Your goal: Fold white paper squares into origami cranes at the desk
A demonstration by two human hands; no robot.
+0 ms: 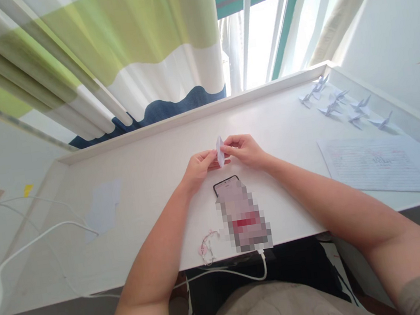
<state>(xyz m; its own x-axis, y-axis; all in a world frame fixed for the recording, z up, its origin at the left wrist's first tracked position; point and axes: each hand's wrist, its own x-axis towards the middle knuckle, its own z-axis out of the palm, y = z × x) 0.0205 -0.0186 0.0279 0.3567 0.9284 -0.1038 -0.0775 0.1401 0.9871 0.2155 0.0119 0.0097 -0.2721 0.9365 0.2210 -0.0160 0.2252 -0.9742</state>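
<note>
A small piece of folded white paper (pixel 220 152) stands upright between my hands, above the middle of the white desk (pixel 154 207). My left hand (pixel 199 168) pinches its left side with thumb and fingers. From the other side, my right hand (pixel 246 150) grips it the same way, fingertips close to the left ones. Just below the hands lies a phone (pixel 241 213), its screen blurred out, with a charm strap (pixel 208 246) beside its lower left corner. At the far right sit several folded paper cranes (pixel 331 106).
Lined sheets with writing (pixel 383 164) lie at the right. Paper scraps (pixel 103 206) rest at the left near a white cable (pixel 30 242). Another cable (pixel 264 267) plugs into the phone at the desk's front edge. A raised rim (pixel 189 117) borders the back, before a curtain (pixel 130 33).
</note>
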